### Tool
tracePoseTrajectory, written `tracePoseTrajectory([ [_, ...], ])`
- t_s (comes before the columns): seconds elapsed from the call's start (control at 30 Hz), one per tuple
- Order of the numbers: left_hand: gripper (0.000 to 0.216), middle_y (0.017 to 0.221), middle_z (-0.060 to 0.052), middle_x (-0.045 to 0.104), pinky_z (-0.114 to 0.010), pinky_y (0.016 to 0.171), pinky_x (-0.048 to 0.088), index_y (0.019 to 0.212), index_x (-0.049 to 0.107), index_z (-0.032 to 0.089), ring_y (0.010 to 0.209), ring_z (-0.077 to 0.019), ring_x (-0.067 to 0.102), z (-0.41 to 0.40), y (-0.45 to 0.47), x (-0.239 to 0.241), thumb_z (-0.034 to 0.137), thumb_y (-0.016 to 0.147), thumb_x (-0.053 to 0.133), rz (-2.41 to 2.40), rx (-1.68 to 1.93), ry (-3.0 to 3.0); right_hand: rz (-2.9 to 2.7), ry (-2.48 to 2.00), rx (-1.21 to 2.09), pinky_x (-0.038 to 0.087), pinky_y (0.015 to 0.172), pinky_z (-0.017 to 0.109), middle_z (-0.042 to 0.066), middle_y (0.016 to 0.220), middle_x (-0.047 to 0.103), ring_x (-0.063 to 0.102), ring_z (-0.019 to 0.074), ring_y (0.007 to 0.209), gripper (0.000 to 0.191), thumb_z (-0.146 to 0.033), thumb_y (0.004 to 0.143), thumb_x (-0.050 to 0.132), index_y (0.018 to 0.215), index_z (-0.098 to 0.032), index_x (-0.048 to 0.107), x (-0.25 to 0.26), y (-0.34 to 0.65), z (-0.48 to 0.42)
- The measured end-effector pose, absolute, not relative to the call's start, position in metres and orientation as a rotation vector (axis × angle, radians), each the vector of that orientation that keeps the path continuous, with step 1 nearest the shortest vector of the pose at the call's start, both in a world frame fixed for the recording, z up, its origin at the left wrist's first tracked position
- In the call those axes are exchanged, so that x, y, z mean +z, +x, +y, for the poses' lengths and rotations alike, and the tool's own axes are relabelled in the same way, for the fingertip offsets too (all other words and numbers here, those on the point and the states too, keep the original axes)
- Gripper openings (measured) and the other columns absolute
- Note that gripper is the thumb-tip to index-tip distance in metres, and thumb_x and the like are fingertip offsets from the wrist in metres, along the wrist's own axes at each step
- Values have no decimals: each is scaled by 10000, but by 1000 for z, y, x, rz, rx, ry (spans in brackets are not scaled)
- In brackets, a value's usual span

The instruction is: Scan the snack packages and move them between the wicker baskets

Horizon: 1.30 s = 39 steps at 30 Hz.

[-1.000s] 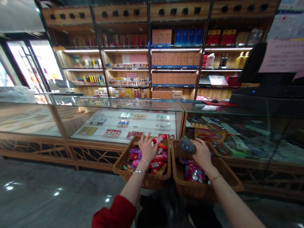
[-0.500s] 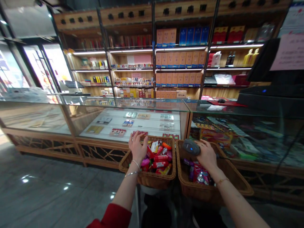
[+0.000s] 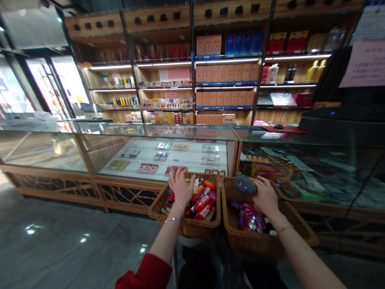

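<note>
My left hand (image 3: 181, 188) is over the left wicker basket (image 3: 192, 229), fingers spread and nothing visible in them. Brightly wrapped candies (image 3: 203, 202), many of them red, fill that basket. My right hand (image 3: 264, 194) is wrapped round a dark barcode scanner (image 3: 246, 185) showing a small blue light. The scanner is above the right wicker basket (image 3: 255, 243), its head turned toward the left. In this second basket lie a shiny red-and-purple packet (image 3: 253, 220) and purple-wrapped pieces (image 3: 237, 205); my right forearm covers part of its inside.
Behind the baskets runs a glass display counter (image 3: 168, 130) with flat packs inside. A dark monitor (image 3: 333, 76) with a pink paper stands on the counter at right. Lit shelves (image 3: 225, 60) with boxes and bottles line the back. Grey tiled floor (image 3: 75, 249) lies at left.
My left hand has shifted right and slightly downward over the candies, with some pieces lying differently. My right hand and the scanner have moved only slightly to the right.
</note>
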<state>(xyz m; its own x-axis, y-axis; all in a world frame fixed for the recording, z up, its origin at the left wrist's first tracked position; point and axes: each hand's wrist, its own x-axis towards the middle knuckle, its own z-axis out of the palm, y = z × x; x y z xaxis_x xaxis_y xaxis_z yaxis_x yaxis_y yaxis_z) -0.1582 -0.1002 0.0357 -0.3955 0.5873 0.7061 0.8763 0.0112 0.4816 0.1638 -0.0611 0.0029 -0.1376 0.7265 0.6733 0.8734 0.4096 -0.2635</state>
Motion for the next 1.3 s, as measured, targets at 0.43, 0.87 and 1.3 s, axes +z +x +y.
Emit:
tracePoseTrajectory([
  [0.43, 487, 1458, -130, 520, -627, 1145, 257, 1279, 574, 202, 1444, -368, 286, -79, -90, 39, 452, 861, 551, -1911, -1233, -1799, -1856, -1567, -292, 433, 984, 393, 60, 1218, 693, 433, 261, 1285, 444, -47, 734, 496, 1116, -165, 690, 9, 219, -57],
  [0.87, 568, 1500, -122, 471, -593, 1169, 237, 1367, 483, 218, 1453, -335, 282, -43, 2, 25, 423, 846, 581, -1755, -943, -2226, -1777, -1766, -290, 392, 965, 425, 53, 1244, 682, 404, 279, 1307, 387, -85, 755, 524, 1076, -207, 702, -2, 258, -37],
  [1.3, 610, 1521, -131, 443, -674, 1115, 268, 1312, 534, 283, 1441, -376, 312, -21, 47, -11, 399, 737, 701, -1638, -278, -2693, -1689, -1891, -265, 373, 976, 443, 67, 1283, 659, 388, 288, 1319, 338, -96, 782, 531, 1062, -202, 689, -22, 257, -30],
])
